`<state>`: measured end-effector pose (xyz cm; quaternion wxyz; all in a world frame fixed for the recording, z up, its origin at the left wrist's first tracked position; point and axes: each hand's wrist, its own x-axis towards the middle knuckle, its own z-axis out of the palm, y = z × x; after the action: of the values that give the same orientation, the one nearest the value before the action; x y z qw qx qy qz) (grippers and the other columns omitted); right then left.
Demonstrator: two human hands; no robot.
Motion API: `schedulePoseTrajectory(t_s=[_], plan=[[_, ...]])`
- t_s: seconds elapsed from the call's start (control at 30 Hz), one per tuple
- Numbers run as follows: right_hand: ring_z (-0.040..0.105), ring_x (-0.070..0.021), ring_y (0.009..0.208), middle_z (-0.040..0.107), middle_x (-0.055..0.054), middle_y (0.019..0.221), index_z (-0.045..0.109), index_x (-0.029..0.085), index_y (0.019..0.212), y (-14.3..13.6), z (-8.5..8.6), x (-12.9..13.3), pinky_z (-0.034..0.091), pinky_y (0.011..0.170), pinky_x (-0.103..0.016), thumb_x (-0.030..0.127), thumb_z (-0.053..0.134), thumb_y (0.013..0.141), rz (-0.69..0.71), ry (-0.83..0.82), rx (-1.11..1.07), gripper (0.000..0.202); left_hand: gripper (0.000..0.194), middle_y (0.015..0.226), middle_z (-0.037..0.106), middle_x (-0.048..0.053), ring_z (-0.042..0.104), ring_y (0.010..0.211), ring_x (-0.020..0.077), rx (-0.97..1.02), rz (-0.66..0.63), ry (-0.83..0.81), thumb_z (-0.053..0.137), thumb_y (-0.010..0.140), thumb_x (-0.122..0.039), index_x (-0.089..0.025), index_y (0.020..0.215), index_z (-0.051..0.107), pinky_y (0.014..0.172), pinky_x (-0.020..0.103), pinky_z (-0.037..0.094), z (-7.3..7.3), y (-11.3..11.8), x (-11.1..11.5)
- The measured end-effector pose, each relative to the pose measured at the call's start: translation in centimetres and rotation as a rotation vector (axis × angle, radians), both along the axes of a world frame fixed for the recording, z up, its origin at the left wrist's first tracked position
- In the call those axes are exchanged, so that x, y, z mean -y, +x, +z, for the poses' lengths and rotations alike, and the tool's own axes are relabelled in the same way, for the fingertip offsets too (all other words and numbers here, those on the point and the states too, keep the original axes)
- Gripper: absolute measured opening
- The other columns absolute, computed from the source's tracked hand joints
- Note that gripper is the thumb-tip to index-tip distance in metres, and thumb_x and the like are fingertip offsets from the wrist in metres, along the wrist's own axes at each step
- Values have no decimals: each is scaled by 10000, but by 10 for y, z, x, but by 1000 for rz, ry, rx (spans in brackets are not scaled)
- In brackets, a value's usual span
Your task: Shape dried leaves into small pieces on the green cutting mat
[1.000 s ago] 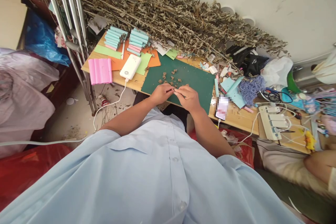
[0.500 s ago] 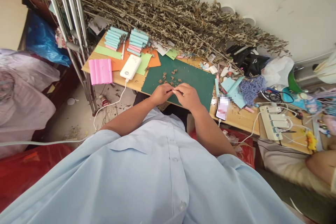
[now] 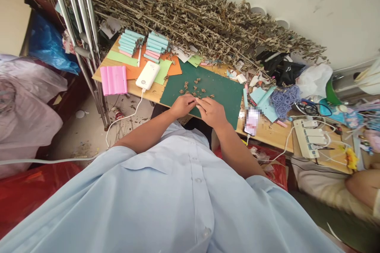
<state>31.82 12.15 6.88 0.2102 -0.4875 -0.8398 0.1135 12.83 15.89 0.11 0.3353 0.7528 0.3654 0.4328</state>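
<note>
My left hand (image 3: 183, 105) and my right hand (image 3: 210, 110) meet at the fingertips over the near edge of a dark green mat (image 3: 227, 101). Both are closed in a pinch, and what lies between the fingertips is too small to make out. Just beyond them, several small brown dried clumps (image 3: 195, 87) are scattered on the mat. Left of the mat lies a white power bank (image 3: 147, 75) with a cable plugged in. A phone (image 3: 251, 122) with a lit screen rests at the table's front edge, right of the mat.
Dried leafy stalks (image 3: 178, 12) span the table's back. Blue and pink paper rolls (image 3: 157, 43) and pink paper (image 3: 113, 80) lie left. Metal crutches (image 3: 84, 27) stand at the left end. Purple yarn (image 3: 285, 101) and a power strip (image 3: 308, 138) sit right. Another person's limb shows at far right.
My right hand has shifted slightly down and its fingers have changed position, leaving clumps visible beyond it on the mat. My left hand has barely moved.
</note>
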Motion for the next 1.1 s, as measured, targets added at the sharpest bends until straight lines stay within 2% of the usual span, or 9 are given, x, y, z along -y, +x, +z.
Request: schedulePoseTrajectory(t_s=[0.1, 0.2, 0.3, 0.53, 0.8, 0.9, 0.97, 1.1], plan=[[698, -268, 1123, 742, -112, 1243, 696, 250, 1365, 3, 0, 0, 573, 975, -395, 379, 503, 1049, -37, 13, -35, 392, 310, 871, 712, 84, 642, 846, 183, 21, 11, -8, 556, 1023, -385, -165, 939, 759, 809, 314, 508, -3, 1, -1], [707, -259, 1122, 758, -100, 1202, 742, 254, 1281, 7, -3, -1, 575, 1005, -405, 396, 518, 1043, -74, 33, -120, 356, 281, 895, 730, 93, 657, 867, 193, 22, 18, -1, 597, 1003, -383, -164, 964, 770, 824, 323, 514, -6, 1, -1], [721, -233, 1089, 771, -82, 1154, 781, 265, 1185, 9, -5, 1, 578, 1008, -382, 382, 515, 1048, -38, 26, -152, 322, 280, 882, 729, 88, 653, 859, 192, 7, 8, 5, 593, 1007, -374, -169, 940, 772, 812, 319, 508, -5, 1, -2], [708, -231, 1124, 756, -80, 1210, 768, 274, 1201, 2, -3, 3, 562, 1017, -372, 376, 520, 1051, -21, -12, -117, 307, 279, 927, 738, 95, 666, 900, 198, -5, -7, 0, 557, 1017, -347, -174, 994, 775, 836, 326, 518, -3, 0, 0], [714, -225, 959, 773, -61, 1044, 788, 277, 1058, -6, 4, -8, 586, 880, -359, 392, 600, 1004, -64, -75, -177, 227, 303, 902, 739, 92, 665, 878, 194, 22, -27, 15, 554, 1027, -379, -178, 988, 777, 815, 319, 514, -2, -1, 1], [714, -221, 927, 767, -74, 1054, 784, 245, 1071, 4, -3, -20, 587, 877, -374, 346, 589, 996, -173, -37, -279, 232, 295, 892, 736, 99, 670, 864, 193, 43, 12, 15, 614, 1001, -407, -162, 967, 775, 817, 322, 524, -6, 1, -1], [713, -226, 898, 765, -84, 1045, 778, 224, 1080, 11, -12, -30, 586, 875, -389, 287, 578, 978, -240, -17, -263, 233, 284, 903, 741, 100, 677, 872, 195, 40, 35, 15, 647, 983, -416, -163, 958, 775, 827, 326, 529, -9, 2, -2], [706, -255, 999, 761, -95, 1081, 782, 221, 1053, 13, -33, -43, 567, 934, -402, 197, 593, 926, -169, -74, -80, 230, 268, 911, 744, 93, 680, 872, 192, 26, 56, 16, 668, 971, -416, -171, 949, 776, 830, 323, 529, -10, 2, -2]])
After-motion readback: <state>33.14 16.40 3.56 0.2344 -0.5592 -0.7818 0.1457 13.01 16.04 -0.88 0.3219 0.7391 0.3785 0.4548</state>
